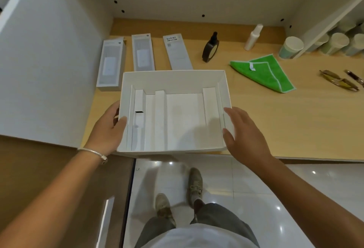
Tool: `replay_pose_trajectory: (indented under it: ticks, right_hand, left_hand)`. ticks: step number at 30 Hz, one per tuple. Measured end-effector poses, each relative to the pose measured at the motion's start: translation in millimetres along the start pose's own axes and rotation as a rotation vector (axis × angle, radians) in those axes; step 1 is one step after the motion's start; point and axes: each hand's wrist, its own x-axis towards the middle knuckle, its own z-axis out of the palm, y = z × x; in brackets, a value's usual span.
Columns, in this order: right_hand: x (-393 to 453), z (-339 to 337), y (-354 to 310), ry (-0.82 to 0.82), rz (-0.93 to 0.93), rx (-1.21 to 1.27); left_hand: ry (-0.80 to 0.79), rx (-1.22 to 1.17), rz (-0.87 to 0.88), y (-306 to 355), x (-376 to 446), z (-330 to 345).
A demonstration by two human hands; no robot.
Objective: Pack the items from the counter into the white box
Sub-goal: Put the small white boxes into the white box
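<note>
White box (173, 78) open, at near edge of worktop (275, 125), near side slightly overhanging. Cardboard dividers inside; small white item w/ black tab in leftmost slot, other slots bare. Left hand (107, 127) gripping box's left wall, thumb over rim inside, fingers outside. Right hand (244, 135) just beside right wall, grip released, fingers spread, flat; can't tell if touching the wall.

Behind box, on worktop: 3 slim packs in a row, lying flat – left pack (110, 63), mid pack (143, 52), right pack (177, 51) w/ barcode side up. Right pack's near end right at box's far wall. Further right: dark bottle (210, 48) on its side, white spray bottle (253, 37) upright near back wall. Green cloth (264, 72) folded, right of box, apart from it. Sunglasses (340, 80) at far right. Capped jar (291, 47) beside shelf upright, more jars behind it.
</note>
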Motion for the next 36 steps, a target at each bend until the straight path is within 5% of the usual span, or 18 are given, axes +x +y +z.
replay_pose_trajectory:
  ticks: [9, 20, 36]
  right_hand:
    - [33.6, -34.9, -5.0, -0.002, -0.118, 0.006]
    - [130.3, -46.3, -61.2, -0.052, -0.198, 0.007]
    - [355.2, 75.1, -208.6, -0.269, -0.282, -0.097]
  left_hand:
    - [0.123, 0.008, -0.152, 4.7, -4.6, -14.9]
    - [0.372, -0.01, -0.138, 19.6, 48.0, -57.4]
    - [0.324, 0.143, -0.149, -59.2, 163.8, -35.4]
